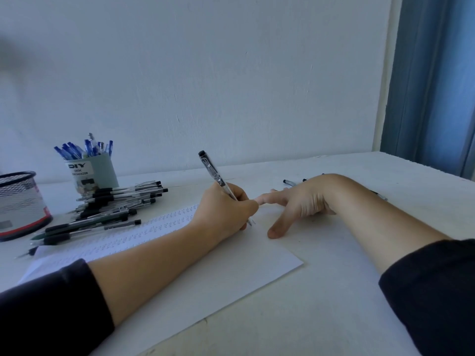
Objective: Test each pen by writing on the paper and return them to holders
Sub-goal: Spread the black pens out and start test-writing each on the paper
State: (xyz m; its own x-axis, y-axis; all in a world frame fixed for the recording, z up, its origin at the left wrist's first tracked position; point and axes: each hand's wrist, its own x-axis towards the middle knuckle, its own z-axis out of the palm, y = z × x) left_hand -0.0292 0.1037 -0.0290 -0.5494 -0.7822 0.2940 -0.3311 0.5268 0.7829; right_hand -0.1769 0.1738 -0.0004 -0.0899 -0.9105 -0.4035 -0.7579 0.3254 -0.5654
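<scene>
My left hand (226, 209) grips a black-capped clear pen (213, 170), its tip touching the white paper (231, 268). Rows of small blue writing cover the paper's left part. My right hand (298, 201) rests on the paper's right side, fingers spread and straight, thumb pressing down. A pile of several black pens (110, 209) lies left of the paper. Behind the pile stands a pale green holder (91, 173) full of blue pens. A black mesh holder (18, 201) sits at the far left.
A few more black pens (290, 182) lie on the white table (334, 291) behind my right wrist. A white wall closes the back, and a blue curtain (431, 86) hangs at the right edge.
</scene>
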